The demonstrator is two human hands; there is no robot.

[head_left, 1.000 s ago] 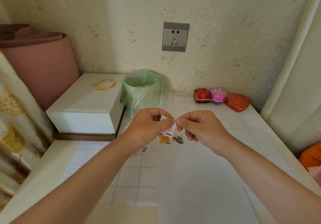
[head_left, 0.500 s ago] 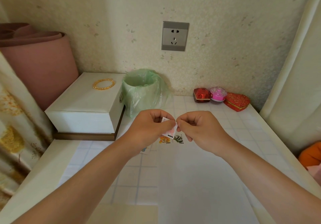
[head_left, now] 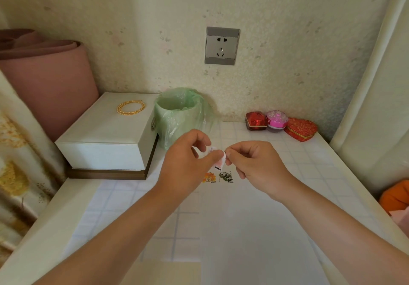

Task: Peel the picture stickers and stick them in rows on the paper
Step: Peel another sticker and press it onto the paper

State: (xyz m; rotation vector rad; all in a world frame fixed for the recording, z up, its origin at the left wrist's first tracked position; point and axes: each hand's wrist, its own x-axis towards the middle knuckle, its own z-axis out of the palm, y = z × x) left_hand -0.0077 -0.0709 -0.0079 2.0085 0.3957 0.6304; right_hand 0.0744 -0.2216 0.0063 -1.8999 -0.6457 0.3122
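**Both hands pinching one small sticker**

My left hand and right hand meet fingertip to fingertip. Each pinches an edge of one small picture sticker, held up in the air between them. I cannot tell how far its backing has come away.

Just below the pinch, an orange sticker and a dark sticker lie side by side on the white paper.

Beyond my left hand stands a bin lined with a green bag, with a white box just left of it. Beyond my right hand, three small gift boxes sit by the wall.
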